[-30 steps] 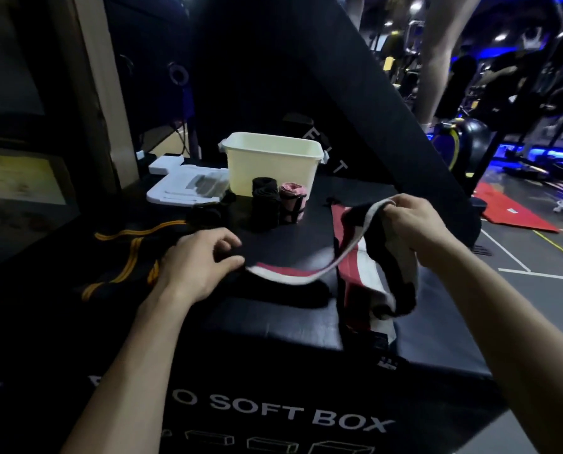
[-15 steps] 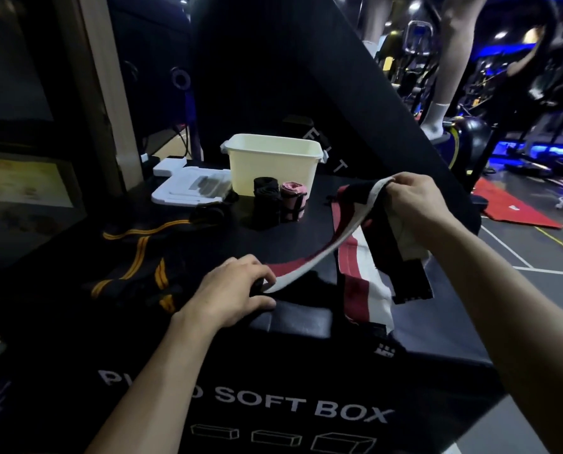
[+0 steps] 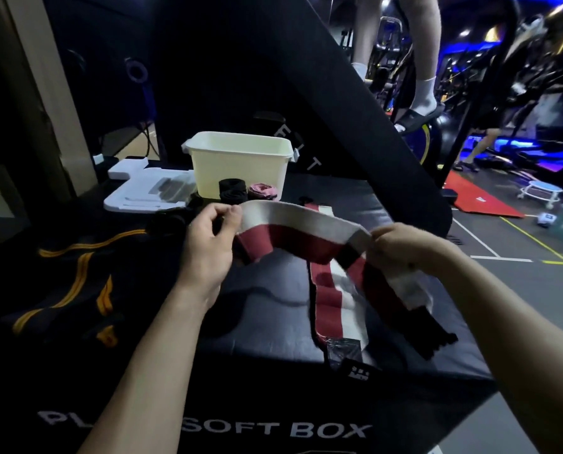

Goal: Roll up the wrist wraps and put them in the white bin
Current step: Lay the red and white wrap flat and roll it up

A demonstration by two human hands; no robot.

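Both hands apart, left hand [image 3: 208,244] and right hand [image 3: 401,247] pinching red-white wrist wrap [image 3: 293,231] ends above soft box [image 3: 273,365].

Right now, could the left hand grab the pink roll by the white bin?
Probably not yet: the left hand is pinching the red and white wrap, which stretches in front of the pink roll.

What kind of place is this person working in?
Most likely a gym: the work surface is a padded soft box for jump training, exercise machines stand behind under blue lighting, and a red floor mat lies beyond.
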